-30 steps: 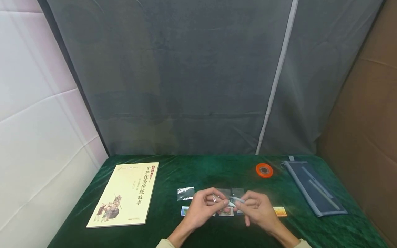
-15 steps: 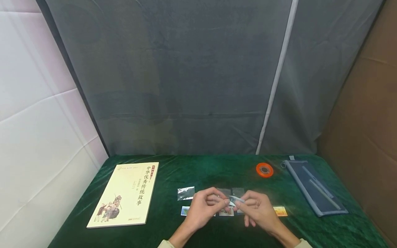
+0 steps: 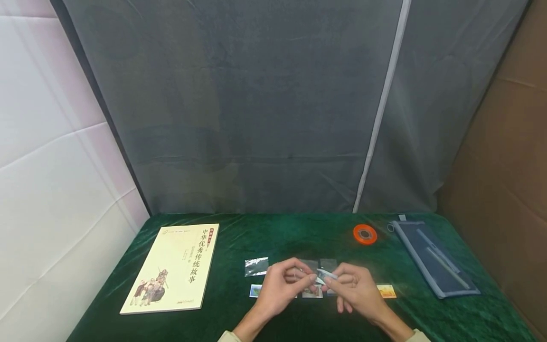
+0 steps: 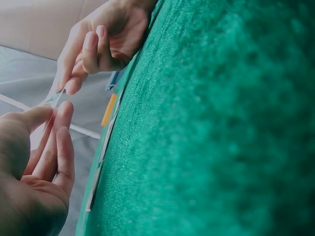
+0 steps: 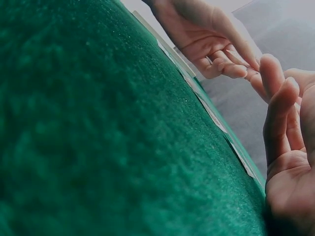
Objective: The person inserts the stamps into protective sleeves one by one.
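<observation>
In the head view, my left hand and right hand meet above the near middle of the table. Between their fingertips is a small clear plastic sleeve with pale bluish edges, pinched from both sides by thumb and fingers. Whether anything lies inside it I cannot tell. Below the hands runs a row of small printed stamps: a blue-green one, a brownish one and a yellow one, others partly hidden. Behind the hands lie flat clear sleeves, one at left and one at right.
A cream book lies on the left of the green cloth. Toward the back right sits an orange round disc. A dark blue mesh zip pouch with slim items inside lies at far right.
The hands stay in nearly the same place, with only slight finger shifts around the sleeve. The things on the table have not moved.
</observation>
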`<state>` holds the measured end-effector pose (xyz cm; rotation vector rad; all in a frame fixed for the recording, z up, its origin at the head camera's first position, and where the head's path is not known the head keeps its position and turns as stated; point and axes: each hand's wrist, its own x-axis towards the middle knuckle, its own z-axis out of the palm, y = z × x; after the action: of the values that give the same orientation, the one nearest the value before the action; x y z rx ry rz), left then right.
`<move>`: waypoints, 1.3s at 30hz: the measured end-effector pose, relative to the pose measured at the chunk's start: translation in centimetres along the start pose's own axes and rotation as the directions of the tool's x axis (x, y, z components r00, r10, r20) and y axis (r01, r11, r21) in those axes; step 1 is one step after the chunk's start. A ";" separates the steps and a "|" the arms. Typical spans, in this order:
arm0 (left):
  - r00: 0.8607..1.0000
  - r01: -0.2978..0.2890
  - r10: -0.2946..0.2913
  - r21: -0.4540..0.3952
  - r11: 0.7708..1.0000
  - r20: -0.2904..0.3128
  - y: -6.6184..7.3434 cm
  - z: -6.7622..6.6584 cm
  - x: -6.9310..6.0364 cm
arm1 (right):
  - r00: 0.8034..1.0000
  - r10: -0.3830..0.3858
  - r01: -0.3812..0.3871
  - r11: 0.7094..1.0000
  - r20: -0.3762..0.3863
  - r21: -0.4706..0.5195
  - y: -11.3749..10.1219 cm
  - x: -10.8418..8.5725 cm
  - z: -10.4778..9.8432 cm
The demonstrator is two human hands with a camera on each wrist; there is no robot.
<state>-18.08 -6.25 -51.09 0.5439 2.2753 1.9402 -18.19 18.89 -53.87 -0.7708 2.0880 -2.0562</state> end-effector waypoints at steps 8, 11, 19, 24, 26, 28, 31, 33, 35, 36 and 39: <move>1.000 -0.012 0.012 0.011 1.000 -0.011 0.2 0.1 0.0 | 0.998 0.060 -0.060 0.998 -0.014 0.011 -0.3 0.0 0.1; 0.999 -0.038 0.039 0.036 0.999 -0.009 0.4 0.2 -0.1 | 0.997 0.077 -0.077 0.997 -0.001 0.023 -0.5 0.0 0.1; 0.997 -0.080 0.079 0.051 0.995 0.010 0.4 0.4 0.0 | 0.998 0.044 -0.046 0.998 0.040 0.050 -0.7 -0.1 -0.1; 0.996 -0.073 0.072 0.015 0.997 0.050 0.0 0.2 -0.1 | 0.997 0.023 -0.028 0.998 0.072 0.063 -0.7 -0.1 0.0; 0.997 -0.059 0.058 0.004 0.998 0.060 -0.1 0.2 -0.1 | 0.997 0.028 -0.034 0.997 0.074 0.070 -0.7 -0.1 0.1; 0.997 -0.049 0.049 -0.002 0.999 0.066 -0.2 0.2 0.0 | 0.997 0.026 -0.031 0.997 0.069 0.071 -0.7 -0.1 0.1; 0.998 -0.035 0.035 -0.010 0.999 0.055 -0.3 0.2 0.0 | 0.999 0.017 -0.020 0.997 0.043 0.070 -0.5 -0.1 0.1; 0.999 -0.027 0.027 -0.012 1.000 0.036 -0.4 0.1 0.1 | 1.000 0.003 -0.004 0.998 0.024 0.067 -0.4 -0.1 0.1; 1.000 -0.026 0.027 -0.010 1.000 0.016 -0.5 0.0 0.1 | 1.000 0.000 0.000 0.998 0.004 0.070 -0.3 -0.1 0.2; 1.000 -0.026 0.026 -0.009 1.000 0.010 -0.5 0.0 0.1 | 1.000 -0.002 0.002 0.998 -0.001 0.070 -0.3 -0.1 0.2; 1.000 -0.023 0.024 -0.023 0.999 0.016 -0.4 0.0 0.1 | 1.000 -0.008 0.008 0.998 -0.003 0.063 -0.2 0.0 0.1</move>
<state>-18.29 -6.25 -51.50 0.5838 2.2439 1.9631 -18.04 18.81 -53.68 -0.7693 2.0143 -2.1169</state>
